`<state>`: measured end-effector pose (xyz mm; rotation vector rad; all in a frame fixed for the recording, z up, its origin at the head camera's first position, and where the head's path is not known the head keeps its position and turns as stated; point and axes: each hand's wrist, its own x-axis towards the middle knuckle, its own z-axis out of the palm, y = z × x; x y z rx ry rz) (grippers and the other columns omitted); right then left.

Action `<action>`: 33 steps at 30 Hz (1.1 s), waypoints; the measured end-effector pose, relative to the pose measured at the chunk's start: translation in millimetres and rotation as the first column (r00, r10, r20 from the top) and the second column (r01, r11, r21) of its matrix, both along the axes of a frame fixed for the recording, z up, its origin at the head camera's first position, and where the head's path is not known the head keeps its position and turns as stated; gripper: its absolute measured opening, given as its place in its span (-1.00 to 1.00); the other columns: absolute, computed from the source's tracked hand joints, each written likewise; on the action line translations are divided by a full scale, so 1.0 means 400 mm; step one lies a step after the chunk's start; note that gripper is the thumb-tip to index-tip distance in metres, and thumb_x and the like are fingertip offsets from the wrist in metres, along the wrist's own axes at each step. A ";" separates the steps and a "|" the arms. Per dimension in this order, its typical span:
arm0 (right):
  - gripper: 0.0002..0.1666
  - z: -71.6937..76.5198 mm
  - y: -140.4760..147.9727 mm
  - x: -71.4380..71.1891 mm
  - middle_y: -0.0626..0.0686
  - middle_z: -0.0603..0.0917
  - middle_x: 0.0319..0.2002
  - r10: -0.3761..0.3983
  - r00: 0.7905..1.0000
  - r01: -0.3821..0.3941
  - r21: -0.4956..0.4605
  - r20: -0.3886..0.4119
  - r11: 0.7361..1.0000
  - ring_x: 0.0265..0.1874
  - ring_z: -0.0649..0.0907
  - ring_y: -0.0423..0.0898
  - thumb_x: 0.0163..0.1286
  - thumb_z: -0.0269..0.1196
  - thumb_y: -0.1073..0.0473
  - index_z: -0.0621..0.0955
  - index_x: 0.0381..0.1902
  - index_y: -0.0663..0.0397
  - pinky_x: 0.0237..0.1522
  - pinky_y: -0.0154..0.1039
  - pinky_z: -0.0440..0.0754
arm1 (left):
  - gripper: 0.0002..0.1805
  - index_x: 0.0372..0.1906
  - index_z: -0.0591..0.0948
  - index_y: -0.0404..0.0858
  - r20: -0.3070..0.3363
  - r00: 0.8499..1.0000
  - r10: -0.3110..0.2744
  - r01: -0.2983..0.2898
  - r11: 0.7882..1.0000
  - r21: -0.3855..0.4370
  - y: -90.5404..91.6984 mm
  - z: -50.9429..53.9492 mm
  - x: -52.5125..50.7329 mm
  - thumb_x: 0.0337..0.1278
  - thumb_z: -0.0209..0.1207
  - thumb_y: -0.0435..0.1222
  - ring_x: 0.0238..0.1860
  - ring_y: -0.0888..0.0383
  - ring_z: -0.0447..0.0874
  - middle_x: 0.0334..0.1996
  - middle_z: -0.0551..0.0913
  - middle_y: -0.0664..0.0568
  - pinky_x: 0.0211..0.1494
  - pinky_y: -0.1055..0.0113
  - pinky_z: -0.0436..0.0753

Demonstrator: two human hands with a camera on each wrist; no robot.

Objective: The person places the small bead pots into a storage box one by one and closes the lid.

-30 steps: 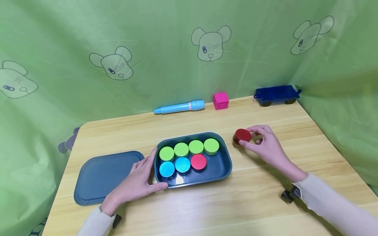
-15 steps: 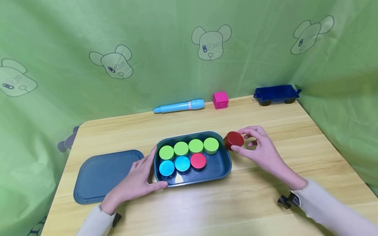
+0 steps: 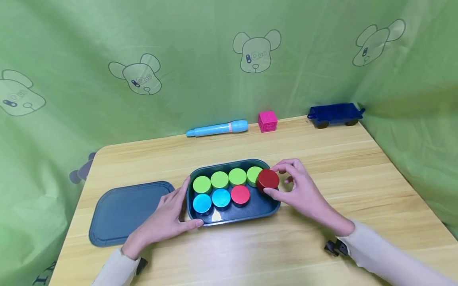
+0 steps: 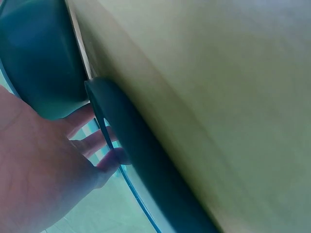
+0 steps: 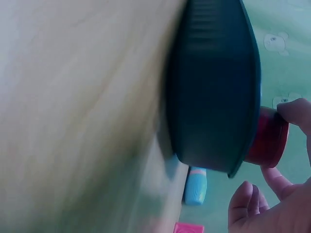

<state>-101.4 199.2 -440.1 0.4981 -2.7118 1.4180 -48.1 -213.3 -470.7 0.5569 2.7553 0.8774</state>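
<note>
A dark blue-green box [image 3: 234,219] stands on the table with several green-topped cylinders [image 3: 220,180] in its back row. Two blue-topped cylinders [image 3: 221,198] and a red-topped cylinder [image 3: 240,195] make up the front row. My left hand [image 3: 165,222] spans the box's left end, thumb at the front corner and index finger along the side; other fingers lie over the lid's edge. Between thumb and fingers my right hand [image 3: 298,190] pinches a dark red cylinder [image 3: 268,179], held above the box's right end, partly covering the rightmost green top. In the right wrist view the red cylinder [image 5: 268,137] overlaps the rim.
The matching flat lid [image 3: 125,214] lies left of the box. Along the back edge are a light blue pen-like stick [image 3: 218,129], a pink cube [image 3: 267,121] and a dark blue toy wagon [image 3: 335,114]. A green curtain [image 3: 200,71] hangs behind.
My right hand has carried the dark red cylinder leftward, from the table beside the box to over the box's right end. The left hand has stayed at the box's left end.
</note>
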 end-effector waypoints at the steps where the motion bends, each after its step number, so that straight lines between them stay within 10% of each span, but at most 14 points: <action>1: -0.42 -0.004 -0.004 0.002 0.05 0.51 0.22 0.003 1.000 -0.003 0.007 0.002 1.000 0.16 0.52 0.02 0.23 0.71 -0.02 0.73 0.15 -0.05 0.00 0.08 0.66 | 0.38 0.82 -0.31 0.07 0.000 1.000 0.000 0.000 1.000 0.000 0.000 0.000 0.000 0.25 0.31 0.44 0.68 -0.33 0.07 0.74 0.09 -0.14 0.60 -0.39 0.04; 17: -0.43 -0.037 -0.041 0.027 0.19 0.40 0.39 0.023 1.000 -0.026 0.167 0.015 0.986 0.39 0.39 0.19 0.19 0.72 -0.01 0.75 0.10 0.00 0.27 0.29 0.58 | 0.37 0.82 -0.32 0.11 0.013 1.000 -0.001 0.001 1.000 0.007 -0.001 0.002 -0.001 0.26 0.33 0.42 0.67 -0.35 0.07 0.74 0.09 -0.16 0.60 -0.40 0.03; 33: -0.45 0.017 -0.078 0.014 0.40 0.44 0.39 0.056 0.998 -0.061 0.438 0.025 0.897 0.34 0.45 0.34 0.15 0.72 0.04 0.73 -0.04 0.18 0.18 0.30 0.64 | 0.37 0.82 -0.32 0.12 0.008 1.000 -0.007 0.007 1.000 0.017 0.001 0.002 -0.001 0.26 0.31 0.43 0.68 -0.30 0.08 0.74 0.09 -0.11 0.59 -0.38 0.04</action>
